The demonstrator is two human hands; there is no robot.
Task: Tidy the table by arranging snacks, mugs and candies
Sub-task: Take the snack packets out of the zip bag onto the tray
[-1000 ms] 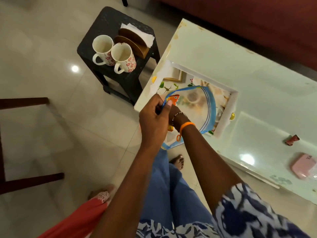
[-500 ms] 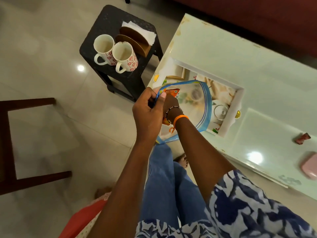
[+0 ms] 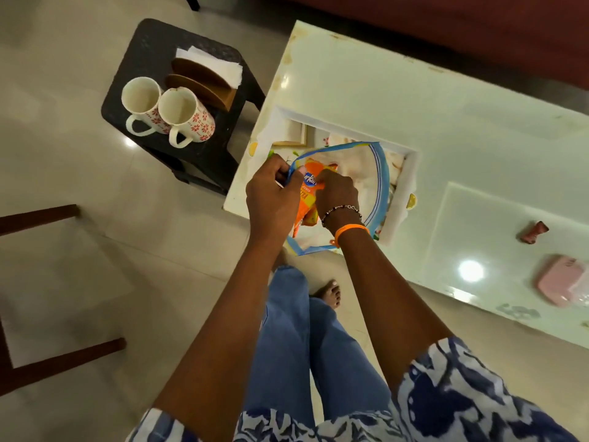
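Holding the clear zip bag with blue edges [image 3: 376, 173] over the corner of the pale glossy table [image 3: 446, 100], we pinch its open rim between thumb and fingers of our left hand [image 3: 274, 199]. Our right hand [image 3: 336, 194] is inside the mouth of the bag, its fingers closed on the orange snack packet [image 3: 307, 199], which is partly in the bag and partly hidden by both hands.

We judge that the packet may catch on the narrow rim and crumple, because the left hand holds only one side of the opening. The thin bag may also slip from the pinch if the right hand pushes hard (its lower corner hangs past the table edge, over the floor).

On the packet we read only fragments: white letters like "rkur" on a blue oval, and "TRA" below in yellow; the brand name is not complete. The two white mugs with red flowers [image 3: 165, 113] stand touching on the black woven stool [image 3: 149, 43], well apart from the bag. A small brown wrapped candy [image 3: 534, 231] lies on the table to the right.
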